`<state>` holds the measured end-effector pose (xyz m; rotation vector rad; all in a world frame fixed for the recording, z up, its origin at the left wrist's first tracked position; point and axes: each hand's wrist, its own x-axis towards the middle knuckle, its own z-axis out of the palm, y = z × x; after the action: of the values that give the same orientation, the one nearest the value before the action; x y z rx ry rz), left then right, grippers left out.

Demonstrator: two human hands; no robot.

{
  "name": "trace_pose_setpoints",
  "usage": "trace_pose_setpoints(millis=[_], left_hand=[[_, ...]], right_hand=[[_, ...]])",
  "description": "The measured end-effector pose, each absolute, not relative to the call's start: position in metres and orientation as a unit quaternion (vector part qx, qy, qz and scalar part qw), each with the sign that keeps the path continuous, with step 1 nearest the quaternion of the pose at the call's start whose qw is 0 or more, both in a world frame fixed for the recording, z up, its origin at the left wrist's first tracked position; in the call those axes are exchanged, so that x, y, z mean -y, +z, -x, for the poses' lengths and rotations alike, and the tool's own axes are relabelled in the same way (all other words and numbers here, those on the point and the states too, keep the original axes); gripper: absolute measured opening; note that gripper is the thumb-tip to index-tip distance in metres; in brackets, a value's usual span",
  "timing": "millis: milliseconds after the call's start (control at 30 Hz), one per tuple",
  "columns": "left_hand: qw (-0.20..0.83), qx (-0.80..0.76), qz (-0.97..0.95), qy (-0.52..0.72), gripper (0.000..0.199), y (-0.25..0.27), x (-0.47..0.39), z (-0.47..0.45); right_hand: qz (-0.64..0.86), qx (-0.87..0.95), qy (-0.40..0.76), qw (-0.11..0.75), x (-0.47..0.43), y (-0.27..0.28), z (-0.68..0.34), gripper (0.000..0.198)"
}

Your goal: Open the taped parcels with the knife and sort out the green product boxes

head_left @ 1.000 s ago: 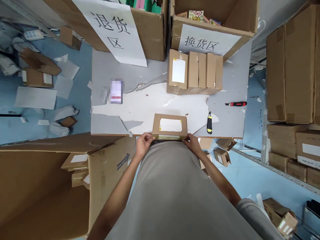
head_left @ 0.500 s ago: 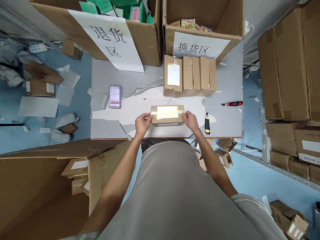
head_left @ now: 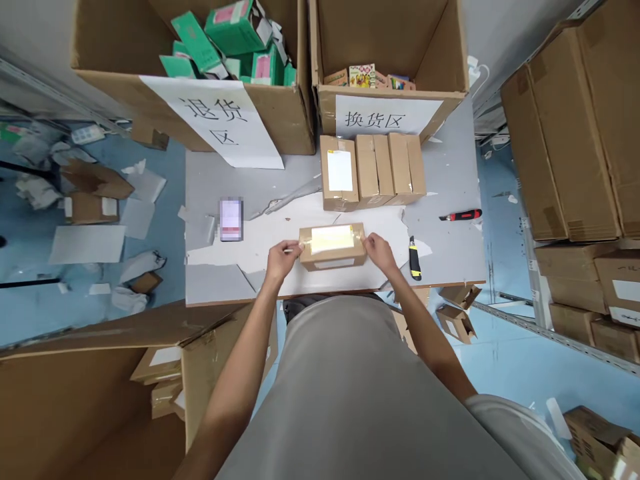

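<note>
A small brown cardboard box lies on the table close to my body, with a white label on its top and clear tape at its ends. My left hand is closed at the box's left end, thumb and fingers pinched at the upper corner. At the opposite end my right hand is also closed, its fingertips on the upper right corner. Beyond the box stand three upright cardboard boxes side by side. A yellow-and-black utility knife lies right of my right hand.
A red-and-black utility knife lies farther right. A phone with a blurred screen is on the left of the table. Two large labelled cartons line the back, holding green packs and small colourful boxes. A big open carton stands lower left.
The head view has tilted up, so the table and cartons sit lower in the picture and more of the cartons' contents shows. Both hands keep to the ends of the cardboard box.
</note>
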<state>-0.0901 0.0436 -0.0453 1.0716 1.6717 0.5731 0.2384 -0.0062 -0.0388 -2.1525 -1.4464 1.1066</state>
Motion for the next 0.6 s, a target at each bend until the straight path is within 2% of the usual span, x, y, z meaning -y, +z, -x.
trace_pose_setpoints(millis=[133, 233, 300, 333, 433, 500, 567, 600], left_hand=[[0.537, -0.696, -0.421, 0.225, 0.052, -0.049, -0.004, 0.1], [0.53, -0.699, -0.426, 0.221, 0.075, -0.048, -0.008, 0.103], [0.521, -0.689, -0.452, 0.223, 0.091, -0.045, -0.034, 0.101], [0.519, -0.68, -0.466, 0.228, 0.095, -0.043, -0.052, 0.098], [0.524, -0.655, -0.486, 0.245, 0.092, -0.039, -0.115, 0.075], [0.533, -0.651, -0.482, 0.244, 0.096, -0.039, -0.152, 0.049], [0.549, -0.642, -0.482, 0.233, 0.104, -0.041, -0.18, 0.021], [0.562, -0.632, -0.482, 0.231, 0.107, -0.043, -0.189, 0.007]], right_hand=[[0.759, 0.467, 0.416, 0.182, 0.063, -0.047, -0.226, 0.037], [0.752, 0.446, 0.44, 0.204, 0.071, -0.053, -0.237, 0.042], [0.768, 0.422, 0.413, 0.248, 0.053, -0.055, -0.263, 0.046], [0.785, 0.402, 0.381, 0.279, 0.039, -0.055, -0.282, 0.051], [0.838, 0.312, 0.265, 0.359, -0.016, -0.054, -0.348, 0.086], [0.852, 0.251, 0.257, 0.38, -0.053, -0.053, -0.387, 0.102], [0.847, 0.208, 0.296, 0.389, -0.083, -0.054, -0.411, 0.106], [0.834, 0.198, 0.331, 0.394, -0.094, -0.055, -0.417, 0.101]])
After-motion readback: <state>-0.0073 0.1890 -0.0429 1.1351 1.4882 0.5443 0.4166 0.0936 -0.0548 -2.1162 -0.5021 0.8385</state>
